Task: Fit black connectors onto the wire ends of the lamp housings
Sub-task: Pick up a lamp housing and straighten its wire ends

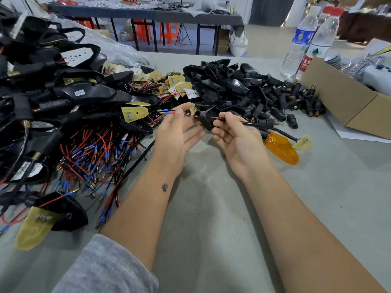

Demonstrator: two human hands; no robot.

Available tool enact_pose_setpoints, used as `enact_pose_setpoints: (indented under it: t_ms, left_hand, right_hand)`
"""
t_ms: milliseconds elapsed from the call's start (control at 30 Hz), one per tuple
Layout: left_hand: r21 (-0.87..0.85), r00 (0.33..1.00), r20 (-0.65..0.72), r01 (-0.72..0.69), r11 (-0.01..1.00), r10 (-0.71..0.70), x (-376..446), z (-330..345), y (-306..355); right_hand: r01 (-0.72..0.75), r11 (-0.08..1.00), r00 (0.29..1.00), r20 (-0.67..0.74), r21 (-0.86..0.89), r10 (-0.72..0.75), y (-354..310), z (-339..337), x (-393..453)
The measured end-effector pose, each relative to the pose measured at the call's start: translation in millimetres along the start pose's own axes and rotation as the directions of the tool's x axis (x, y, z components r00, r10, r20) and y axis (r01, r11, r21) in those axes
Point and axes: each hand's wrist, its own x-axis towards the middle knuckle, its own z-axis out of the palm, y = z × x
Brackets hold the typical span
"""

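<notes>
Pinching wire ends [167, 112], left hand [177, 132]; right hand [234, 134] gripping black housing [208, 119]; cardboard box [347, 102] contents unclear.

Left hand [177, 127] pinching red-black wires [186, 114], right hand [234, 134] holding black housing [206, 120], perhaps threading, grey table [211, 208]

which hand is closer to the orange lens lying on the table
Right. The right hand holds a black housing just left of the orange lens; the left hand is farther left, pinching the wires.
</notes>
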Motion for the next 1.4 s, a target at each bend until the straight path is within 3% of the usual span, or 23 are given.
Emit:
enact_pose_setpoints:
  t_ms: [200,367,500,633,867,967,1033,1167,1300,1400]
  left_hand:
    - [0.057,0.988,0.145,0.045,0.997,-0.053,0,3,-4]
    - [0.057,0.985,0.171,0.026,0.998,-0.036,-1,3,-4]
    - [0.040,0.995,0.094,0.021,0.999,-0.025,0,4,-1]
    - [0.022,0.998,0.057,0.009,1.000,-0.010,1,4,-1]
    - [0.203,0.956,0.290,-0.013,0.979,-0.048,-3,2,-8]
    - [0.208,0.979,0.203,-0.054,0.977,0.011,-3,3,-7]
    - [0.208,0.992,0.118,-0.066,0.976,0.042,-4,5,-6]
    - [0.061,0.999,0.011,-0.034,0.998,0.033,-3,3,-1]
    - [-0.084,0.997,-0.030,0.062,0.995,-0.065,-1,2,4]
    - [-0.054,0.995,0.018,0.100,0.994,-0.099,-1,3,3]
  right_hand:
    - [0.073,0.964,0.997,0.005,-0.255,-0.074,6,5,-3]
    - [0.042,0.987,0.999,-0.002,-0.157,-0.043,2,5,-3]
    - [0.007,1.000,1.000,-0.028,-0.007,-0.007,-2,4,-4]
    - [0.055,0.997,0.998,-0.016,-0.047,-0.056,1,4,-5]
    - [0.069,0.991,0.996,-0.051,-0.117,-0.075,2,2,-3]
    - [0.034,0.997,0.999,-0.026,-0.065,-0.036,3,2,-1]
    - [-0.027,0.997,0.999,-0.025,0.072,0.029,1,2,0]
    - [-0.057,0.961,0.993,-0.082,0.271,0.081,-3,-6,2]
    - [-0.019,0.992,0.996,-0.082,0.124,0.029,0,-3,3]
    - [0.031,0.994,0.998,-0.058,-0.101,-0.037,4,3,0]
